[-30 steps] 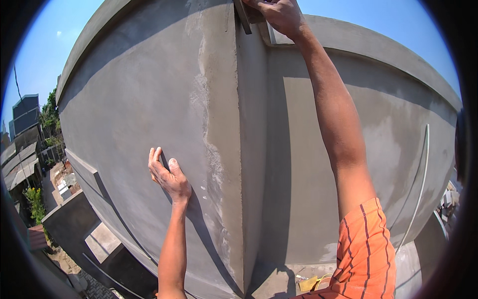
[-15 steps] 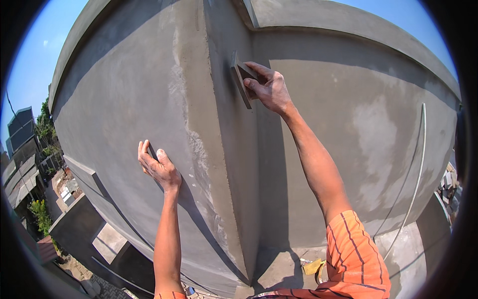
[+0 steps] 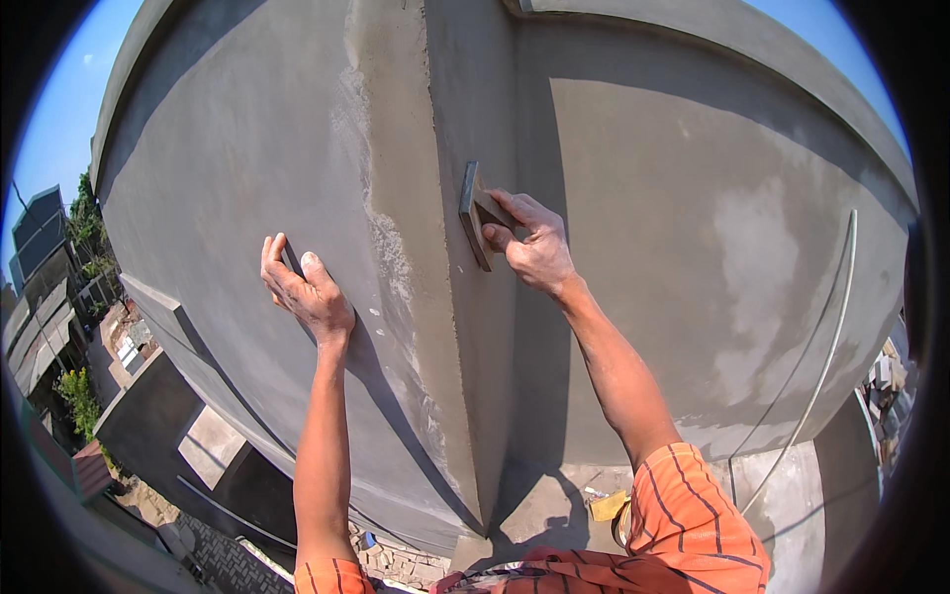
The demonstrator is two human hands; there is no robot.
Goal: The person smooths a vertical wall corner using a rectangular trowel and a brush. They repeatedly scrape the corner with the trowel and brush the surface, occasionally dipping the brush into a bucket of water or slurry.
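Left hand (image 3: 312, 300) half-curls by the grey wall (image 3: 247, 158) at nine o'clock, contact unclear; right hand (image 3: 537, 247) grips a plastering float (image 3: 474, 216) at twelve.

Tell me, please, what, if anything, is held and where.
The right hand holds a flat, grey rectangular float by its back handle; the left hand, nothing.
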